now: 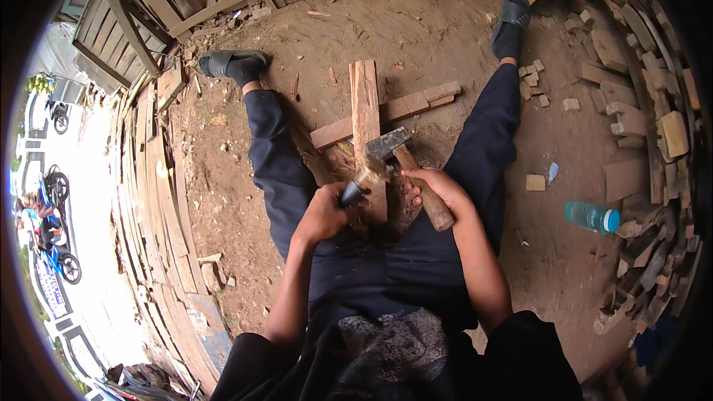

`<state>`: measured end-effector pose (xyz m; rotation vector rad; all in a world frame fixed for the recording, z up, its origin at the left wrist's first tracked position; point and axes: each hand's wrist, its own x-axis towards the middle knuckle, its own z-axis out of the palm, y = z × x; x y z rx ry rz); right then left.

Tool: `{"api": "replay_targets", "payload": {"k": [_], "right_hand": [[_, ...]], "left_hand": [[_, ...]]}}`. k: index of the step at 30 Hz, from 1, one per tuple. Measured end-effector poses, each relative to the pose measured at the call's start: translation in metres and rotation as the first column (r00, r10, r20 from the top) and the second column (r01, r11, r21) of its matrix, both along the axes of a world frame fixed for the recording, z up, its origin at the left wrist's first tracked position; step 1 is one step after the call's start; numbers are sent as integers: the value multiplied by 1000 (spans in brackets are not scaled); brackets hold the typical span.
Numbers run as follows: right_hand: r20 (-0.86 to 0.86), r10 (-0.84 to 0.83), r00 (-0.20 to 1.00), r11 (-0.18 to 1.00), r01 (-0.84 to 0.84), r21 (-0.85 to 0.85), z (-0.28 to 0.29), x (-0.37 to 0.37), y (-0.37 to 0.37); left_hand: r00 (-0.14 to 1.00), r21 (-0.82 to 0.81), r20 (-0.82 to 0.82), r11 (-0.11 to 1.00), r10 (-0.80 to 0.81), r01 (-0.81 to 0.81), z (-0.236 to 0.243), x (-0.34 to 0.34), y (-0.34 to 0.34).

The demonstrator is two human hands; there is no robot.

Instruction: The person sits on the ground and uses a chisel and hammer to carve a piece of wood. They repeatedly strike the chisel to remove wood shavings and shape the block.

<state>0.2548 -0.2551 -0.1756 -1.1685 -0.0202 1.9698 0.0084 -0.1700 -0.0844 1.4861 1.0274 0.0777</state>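
Between my legs a split, reddish-brown wooden block (365,100) lies lengthwise, its near end rough and splintered. My left hand (324,213) is closed round the dark handle of a chisel (352,193), whose metal end meets the wood's near end. Its tip is hidden among the splinters. In my right hand (443,187) is a hammer (428,197) with a worn wooden handle, gripped partway along. The dark steel head of the hammer is just right of the wooden block, close to the chisel.
Another long piece of wood (420,101) lies crosswise under the block. A teal bottle (587,216) rests on the dirt floor (564,282) to the right, near stacked wood offcuts (627,119). Planks (152,215) line the left side. Motorbikes (56,186) stand beyond them.
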Motion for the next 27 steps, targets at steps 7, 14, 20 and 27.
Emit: {"api": "replay_targets", "payload": {"k": [7,14,20,27], "right_hand": [[15,-31,999,999,31,-21,11,-4,0],[16,3,1000,1000,-3,-29,6,-2,0],[9,3,1000,999,-2,-41,11,-5,1],[-224,-76,972,990,46,-136,-7,3,6]], "left_hand": [[787,-213,101,786,608,-580,-106,10,43],[677,-176,-136,655,723,-735,-200,47,37],[717,143,-208,746,666,-651,-256,49,15],[688,-59,-88,686,720,-725,-239,46,15]]}}
